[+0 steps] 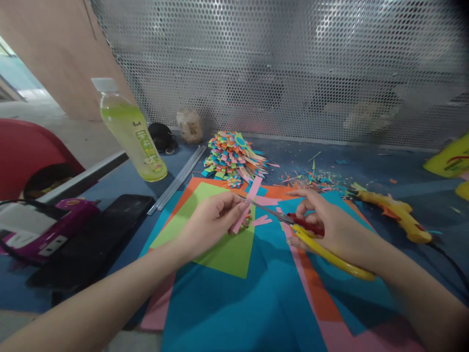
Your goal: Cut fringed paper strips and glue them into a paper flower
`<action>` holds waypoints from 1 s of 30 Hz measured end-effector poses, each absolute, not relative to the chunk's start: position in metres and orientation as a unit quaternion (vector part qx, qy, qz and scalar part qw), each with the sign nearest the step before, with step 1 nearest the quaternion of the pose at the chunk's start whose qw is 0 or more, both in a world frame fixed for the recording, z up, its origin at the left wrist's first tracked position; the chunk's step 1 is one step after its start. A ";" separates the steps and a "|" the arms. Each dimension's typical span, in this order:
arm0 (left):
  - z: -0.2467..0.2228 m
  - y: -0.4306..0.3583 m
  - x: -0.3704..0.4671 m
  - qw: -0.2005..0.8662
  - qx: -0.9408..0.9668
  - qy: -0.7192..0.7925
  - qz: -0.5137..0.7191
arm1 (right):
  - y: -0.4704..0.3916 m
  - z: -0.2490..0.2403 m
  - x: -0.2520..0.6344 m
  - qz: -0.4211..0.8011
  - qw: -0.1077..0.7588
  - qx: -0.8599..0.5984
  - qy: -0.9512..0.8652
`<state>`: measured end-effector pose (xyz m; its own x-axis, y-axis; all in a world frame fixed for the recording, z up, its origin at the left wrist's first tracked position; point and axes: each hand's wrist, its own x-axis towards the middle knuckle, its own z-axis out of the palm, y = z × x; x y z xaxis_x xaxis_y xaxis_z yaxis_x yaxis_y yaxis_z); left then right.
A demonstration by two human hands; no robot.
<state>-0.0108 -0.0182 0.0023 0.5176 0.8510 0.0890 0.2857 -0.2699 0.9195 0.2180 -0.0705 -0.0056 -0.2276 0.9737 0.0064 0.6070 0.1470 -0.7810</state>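
Observation:
Pinched in my left hand (218, 215) is a pink paper strip (255, 188), held upright and slightly tilted above the sheets. My right hand (322, 215) grips scissors (315, 244) with one yellow and one red handle. Their blades point left and reach the pink strip by my left fingertips; whether they are parted there is too small to tell. Short pink paper pieces (262, 221) lie just right of my left hand. Under both hands are a green sheet (227, 254), a large blue sheet (234, 303) and orange and pink sheets. Something small and colourful shows partly behind my left fingers.
A pile of fringed colourful paper pieces (234, 156) stands behind the sheets, with paper scraps (318, 180) to its right. A yellow glue gun (395, 210) lies right. At left are a drink bottle (134, 132), clear sticks (179, 178), a black phone (95, 239) and a purple power strip (54, 230).

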 end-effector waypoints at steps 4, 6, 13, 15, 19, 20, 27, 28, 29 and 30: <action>0.003 -0.017 -0.010 0.476 0.730 0.385 0.304 | -0.070 -0.005 0.218 0.336 0.269 -0.564 -0.705; 0.003 -0.017 -0.010 0.479 0.727 0.384 0.306 | -0.070 -0.005 0.217 0.333 0.268 -0.564 -0.707; 0.002 -0.018 -0.011 0.483 0.724 0.391 0.301 | -0.072 -0.004 0.217 0.336 0.270 -0.562 -0.706; 0.002 -0.017 -0.010 0.481 0.723 0.395 0.300 | -0.072 -0.004 0.217 0.327 0.262 -0.569 -0.708; 0.001 -0.017 -0.010 0.479 0.726 0.391 0.300 | -0.071 -0.001 0.216 0.304 0.252 -0.571 -0.720; 0.001 -0.017 -0.011 0.480 0.727 0.388 0.300 | -0.072 -0.001 0.216 0.298 0.248 -0.571 -0.724; 0.000 -0.016 -0.012 0.481 0.737 0.367 0.301 | -0.073 -0.003 0.218 0.293 0.243 -0.576 -0.723; 0.000 -0.016 -0.012 0.482 0.738 0.364 0.300 | -0.072 -0.004 0.219 0.296 0.248 -0.576 -0.721; 0.000 -0.015 -0.012 0.483 0.738 0.365 0.299 | -0.072 -0.005 0.219 0.296 0.255 -0.576 -0.718; 0.000 -0.014 -0.011 0.484 0.736 0.369 0.297 | -0.071 -0.005 0.219 0.294 0.262 -0.578 -0.715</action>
